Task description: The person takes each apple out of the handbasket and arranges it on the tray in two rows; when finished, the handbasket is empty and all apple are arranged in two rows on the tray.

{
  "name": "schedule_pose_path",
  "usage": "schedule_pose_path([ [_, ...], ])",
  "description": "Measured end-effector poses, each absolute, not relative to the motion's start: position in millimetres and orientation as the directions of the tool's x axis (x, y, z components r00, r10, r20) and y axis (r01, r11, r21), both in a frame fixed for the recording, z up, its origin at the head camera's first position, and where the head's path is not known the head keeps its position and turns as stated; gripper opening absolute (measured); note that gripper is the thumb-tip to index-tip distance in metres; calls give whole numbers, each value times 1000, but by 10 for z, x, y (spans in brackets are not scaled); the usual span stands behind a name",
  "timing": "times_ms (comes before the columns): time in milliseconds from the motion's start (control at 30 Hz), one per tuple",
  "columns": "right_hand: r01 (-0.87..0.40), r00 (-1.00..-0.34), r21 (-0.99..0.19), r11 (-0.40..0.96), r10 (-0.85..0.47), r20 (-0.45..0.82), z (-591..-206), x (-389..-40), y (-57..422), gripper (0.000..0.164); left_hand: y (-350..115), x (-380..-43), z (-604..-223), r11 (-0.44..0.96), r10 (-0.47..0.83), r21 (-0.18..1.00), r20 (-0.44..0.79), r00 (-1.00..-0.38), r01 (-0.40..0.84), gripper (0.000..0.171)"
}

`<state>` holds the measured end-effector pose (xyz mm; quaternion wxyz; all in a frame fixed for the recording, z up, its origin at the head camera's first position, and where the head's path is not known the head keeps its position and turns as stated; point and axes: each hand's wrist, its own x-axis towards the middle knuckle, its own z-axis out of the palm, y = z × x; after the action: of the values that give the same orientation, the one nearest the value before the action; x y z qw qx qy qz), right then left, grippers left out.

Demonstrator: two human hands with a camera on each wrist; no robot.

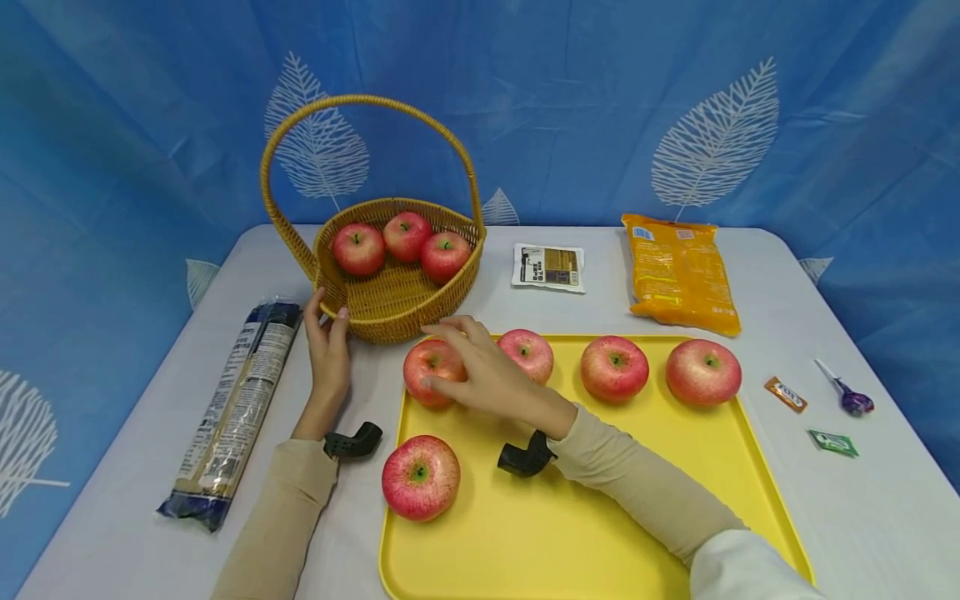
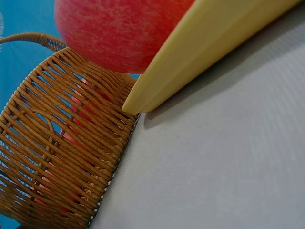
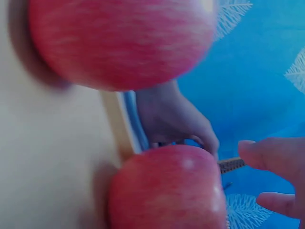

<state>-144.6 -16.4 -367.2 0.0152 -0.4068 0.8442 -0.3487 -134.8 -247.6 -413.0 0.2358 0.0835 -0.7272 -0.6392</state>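
The round, pinkish-red apple (image 1: 424, 362) with yellowish streaks sits in the yellow rectangular plastic tray's (image 1: 570, 542) far-left corner, beneath my right hand (image 1: 487, 373), its thumb and fingers parted, gripping nothing; my left hand's (image 1: 328, 360) loosely extended fingers touch the tan wicker basket (image 1: 401, 323).

An orange packet (image 1: 681, 275) lies right of a white pouch (image 1: 548, 267).
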Motion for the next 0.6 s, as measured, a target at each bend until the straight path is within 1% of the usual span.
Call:
schedule_pose_path([
  [133, -629, -706, -657, 416, -659, 259, -3584, -1524, -167, 52, -2422, -1299, -4033, 187, -419, 967, 236, -877, 171, 52],
  [233, -596, -740, -687, 417, -617, 268, -3513, -1606, -196, 49, -2423, -1300, -4031, 193, -420, 967, 234, -877, 165, 52],
  [333, -579, -770, -682, 446, -573, 279, -3427, -1720, -253, 48, -2468, -1337, -4103, 186, -427, 968, 235, -873, 170, 51],
  [433, -551, -797, -677, 488, -548, 254, -3350, -1867, -314, 50, -2520, -1384, -4199, 184, -438, 967, 241, -866, 176, 51],
  [600, -509, -821, -681, 526, -535, 200, -3277, -2177, -416, 53, -2540, -1418, -4276, 198, -444, 963, 256, -859, 184, 50],
])
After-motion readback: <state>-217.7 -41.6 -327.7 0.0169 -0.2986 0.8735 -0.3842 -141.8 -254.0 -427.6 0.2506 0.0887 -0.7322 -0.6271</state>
